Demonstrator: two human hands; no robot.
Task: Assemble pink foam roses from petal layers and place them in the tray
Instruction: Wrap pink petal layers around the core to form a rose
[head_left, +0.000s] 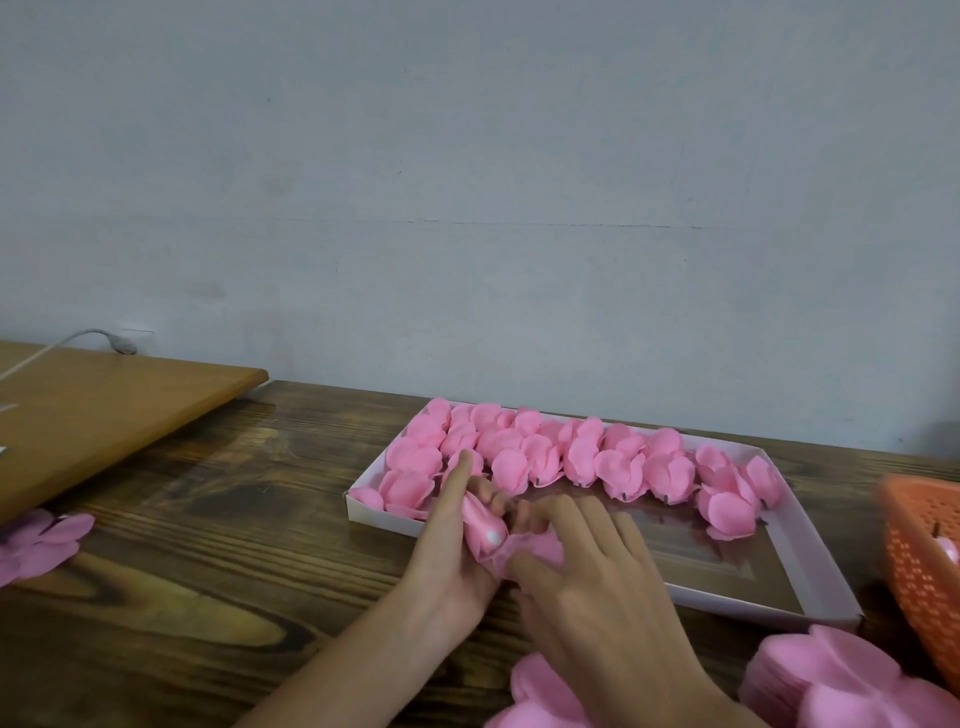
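Between the fingers: half-built rose (485, 535), at the tray (753, 609) rim.
Left hand (452, 551): curled round it, forefinger straight.
Right hand (587, 561): pinches its petals.
Beneath the fingers: dark wooden counter (208, 519); grey wall (467, 208) beyond.

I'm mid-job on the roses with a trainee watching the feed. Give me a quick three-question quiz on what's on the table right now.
1. True or false: finished pink foam roses fill the shallow white cardboard tray completely.
2. The orange perforated plastic basket stands: A) left of the tray, B) right of the tray, C) inside the tray.
3. Which hands hold the unfinished pink foam rose with the white core?
Key: 1 false, its near right part is bare; 2 B; 3 both, the left hand and the right hand.
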